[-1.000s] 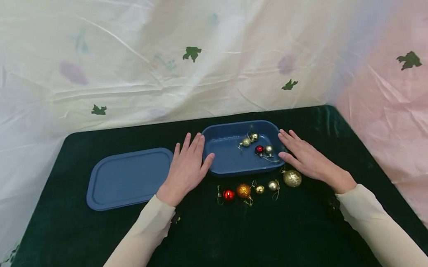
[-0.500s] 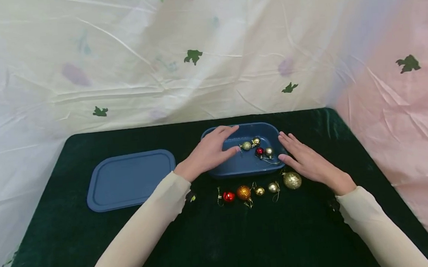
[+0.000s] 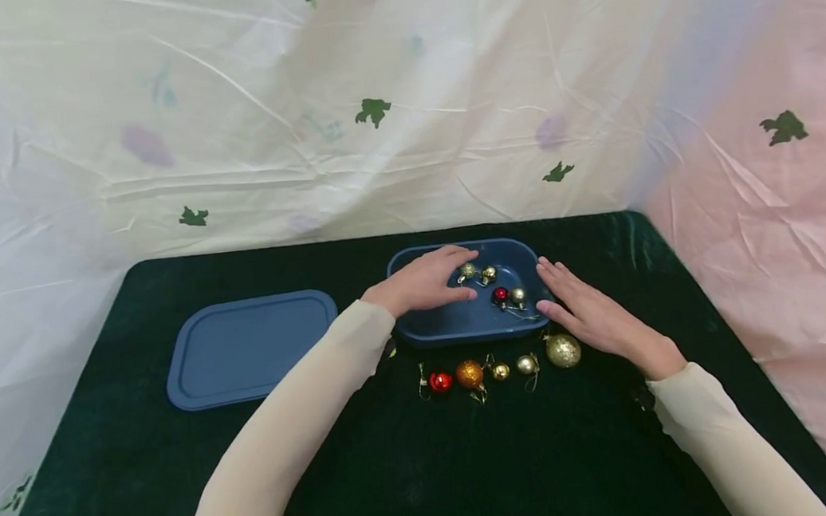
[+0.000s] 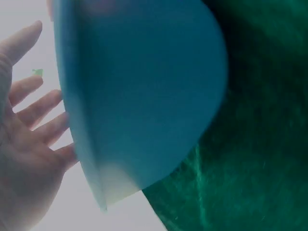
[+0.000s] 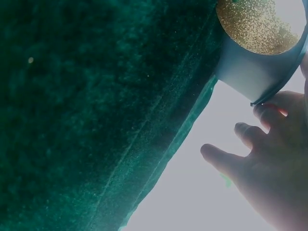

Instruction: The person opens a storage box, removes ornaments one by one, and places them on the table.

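Observation:
In the head view my left hand reaches over the left part of a blue rectangular container, fingers extended, thumb apart. Its fingertips are close to a gold glitter bauble lying inside; whether they touch is unclear. A second small gold bauble, a dark red bauble and a pale gold bauble lie to its right. My right hand rests straight-fingered along the container's right rim. In the left wrist view the container's wall stands beside the spread fingers.
In front of the container lie a red bauble, an orange glitter bauble, a small gold bauble, a pale one and a large gold glitter bauble. A blue lid lies left on the dark green cloth.
My left hand has left the container's left rim and moved right, over its inside. The two gold baubles there have shifted slightly. My right hand stays at the right rim.

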Motion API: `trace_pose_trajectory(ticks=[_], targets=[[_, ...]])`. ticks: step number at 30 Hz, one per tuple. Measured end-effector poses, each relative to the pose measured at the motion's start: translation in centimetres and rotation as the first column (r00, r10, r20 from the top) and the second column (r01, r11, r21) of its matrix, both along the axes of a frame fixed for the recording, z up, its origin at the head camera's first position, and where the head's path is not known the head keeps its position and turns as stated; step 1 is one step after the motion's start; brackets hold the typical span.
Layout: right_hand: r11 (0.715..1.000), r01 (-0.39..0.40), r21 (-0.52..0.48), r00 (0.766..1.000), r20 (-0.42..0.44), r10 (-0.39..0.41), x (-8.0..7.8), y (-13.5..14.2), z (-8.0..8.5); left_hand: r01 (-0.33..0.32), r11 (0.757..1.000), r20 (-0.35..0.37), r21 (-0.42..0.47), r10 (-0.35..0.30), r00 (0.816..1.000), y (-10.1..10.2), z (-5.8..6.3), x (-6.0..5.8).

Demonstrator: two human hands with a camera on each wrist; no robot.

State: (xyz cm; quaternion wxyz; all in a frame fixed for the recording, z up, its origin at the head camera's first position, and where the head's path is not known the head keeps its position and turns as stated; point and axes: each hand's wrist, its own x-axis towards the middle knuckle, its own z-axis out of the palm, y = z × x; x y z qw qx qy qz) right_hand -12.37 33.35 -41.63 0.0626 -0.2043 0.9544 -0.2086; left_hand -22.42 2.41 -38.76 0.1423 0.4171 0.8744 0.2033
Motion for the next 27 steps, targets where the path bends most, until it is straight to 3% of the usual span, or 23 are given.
trace_pose_trajectory(ticks=[5,10,27], targets=[[1.000,0.005,-0.001,1.000,0.005,-0.005,0.2,0.2,0.1,-0.001,0.988,-0.136,-0.157,-0.021,0.991,1.2,-0.5,-0.2],[1.000,0.001,-0.005,1.000,0.009,0.000,0.4,0.4,0.2,-0.002,0.971,-0.167,-0.239,-0.039,0.985,2.0,-0.9,-0.3],[1.000,0.004,0.005,1.000,0.020,-0.004,0.2,0.7,0.7,0.029,0.968,-0.198,-0.250,-0.081,0.977,1.2,-1.9,-0.5]])
